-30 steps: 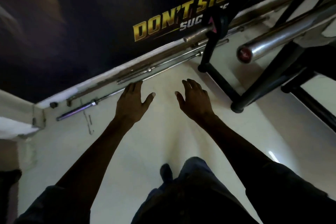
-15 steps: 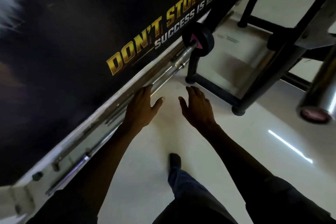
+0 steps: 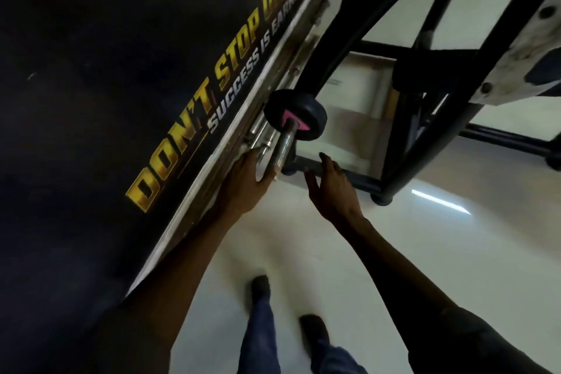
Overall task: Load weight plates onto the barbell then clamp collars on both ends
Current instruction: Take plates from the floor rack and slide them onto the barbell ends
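A person reaches both arms toward a short bar (image 3: 283,143) lying along the foot of a dark wall banner (image 3: 188,118), one small black plate (image 3: 296,114) already on its far end. This looks like an early step: fetching a bar or plate, with loading and collars not yet begun.

Left of the bar, the left hand (image 3: 246,179) lies flat with straight fingers against the near end, holding nothing. Right of the bar, the right hand (image 3: 332,188) hovers above the floor (image 3: 394,267), fingers spread, empty. Further right stands a black rack (image 3: 425,94).

Next, the fingers likely need to curl round the bar shaft, near the plate, before any lift.

Against the frames before, the wearer has stepped closer: the plate looms larger, and the left hand now touches the bar.
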`<state>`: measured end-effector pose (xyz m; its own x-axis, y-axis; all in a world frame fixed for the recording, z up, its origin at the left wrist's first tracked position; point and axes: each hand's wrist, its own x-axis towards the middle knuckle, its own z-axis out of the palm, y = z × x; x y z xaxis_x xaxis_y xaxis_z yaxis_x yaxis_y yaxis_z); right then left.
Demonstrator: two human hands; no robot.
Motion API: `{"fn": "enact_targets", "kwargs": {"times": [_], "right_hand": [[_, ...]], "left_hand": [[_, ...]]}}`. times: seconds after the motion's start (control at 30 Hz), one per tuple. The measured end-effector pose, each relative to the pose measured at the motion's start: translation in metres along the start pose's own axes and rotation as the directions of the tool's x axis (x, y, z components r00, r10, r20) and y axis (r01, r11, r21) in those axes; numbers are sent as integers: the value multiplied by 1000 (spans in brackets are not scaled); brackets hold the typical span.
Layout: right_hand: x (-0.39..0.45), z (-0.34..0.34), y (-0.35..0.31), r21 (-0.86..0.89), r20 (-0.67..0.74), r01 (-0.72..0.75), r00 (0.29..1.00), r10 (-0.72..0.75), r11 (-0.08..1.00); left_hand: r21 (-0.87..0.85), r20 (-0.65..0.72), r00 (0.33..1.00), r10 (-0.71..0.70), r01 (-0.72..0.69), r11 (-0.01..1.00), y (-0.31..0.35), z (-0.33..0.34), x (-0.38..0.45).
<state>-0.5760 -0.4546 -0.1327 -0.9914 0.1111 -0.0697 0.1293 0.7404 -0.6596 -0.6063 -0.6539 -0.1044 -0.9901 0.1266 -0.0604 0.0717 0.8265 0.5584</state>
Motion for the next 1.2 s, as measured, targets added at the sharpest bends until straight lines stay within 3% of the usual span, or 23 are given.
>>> {"fn": "enact_targets", "kwargs": {"times": [0.17, 0.5, 0.63, 0.83, 1.03, 1.2], "right_hand": [[90, 32, 1, 74, -15, -112, 993, 113, 991], [226, 84, 29, 88, -127, -51, 990, 62, 995], [237, 102, 39, 34, -178, -106, 978, 110, 994], [244, 110, 37, 57, -345, -82, 933, 96, 995], [250, 103, 45, 6, -296, -62, 953, 61, 998], [248, 100, 44, -11, -274, -46, 961, 42, 999]], "left_hand": [[-52, 131, 987, 92, -86, 995, -44, 13, 117], [-99, 123, 951, 284, -273, 957, -94, 73, 281], [-112, 120, 937, 328, -315, 942, -111, 92, 295], [-124, -7, 936, 352, -350, 928, -123, 93, 303], [-182, 137, 922, 363, -337, 924, -133, 84, 325], [-116, 192, 904, 383, -366, 923, -135, 83, 337]]}}
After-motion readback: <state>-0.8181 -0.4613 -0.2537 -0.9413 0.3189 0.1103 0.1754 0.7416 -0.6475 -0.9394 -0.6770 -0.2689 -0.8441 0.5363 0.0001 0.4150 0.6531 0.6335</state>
